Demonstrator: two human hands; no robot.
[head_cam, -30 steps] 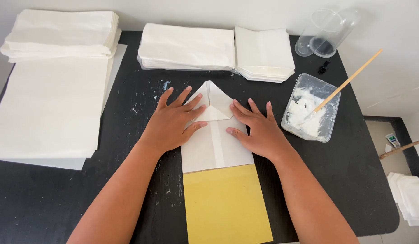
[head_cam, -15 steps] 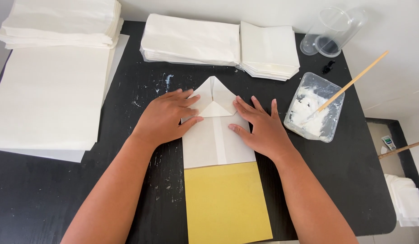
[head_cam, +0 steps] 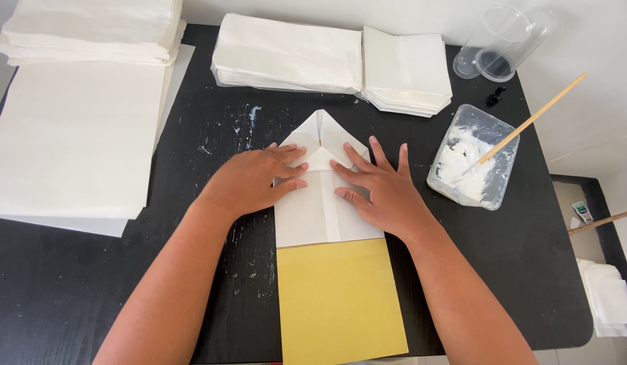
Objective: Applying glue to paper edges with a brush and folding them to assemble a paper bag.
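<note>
The folded white paper sheet with a pointed top [head_cam: 325,203] lies on a plain mustard-yellow card [head_cam: 337,301]. The matt black tabletop [head_cam: 516,263] carries pale whitish smears and specks. Stacks of white folded paper [head_cam: 286,57] are plain. The clear plastic tub [head_cam: 473,157] holds white paste, with a light tan wooden stick [head_cam: 533,122].

The setting was a small craft workstation: a paste-spattered black table [head_cam: 111,270] carried stacked white paper sheets [head_cam: 286,54], folded paper bags [head_cam: 405,67], and a paste tub [head_cam: 472,159] with stick [head_cam: 536,118].
</note>
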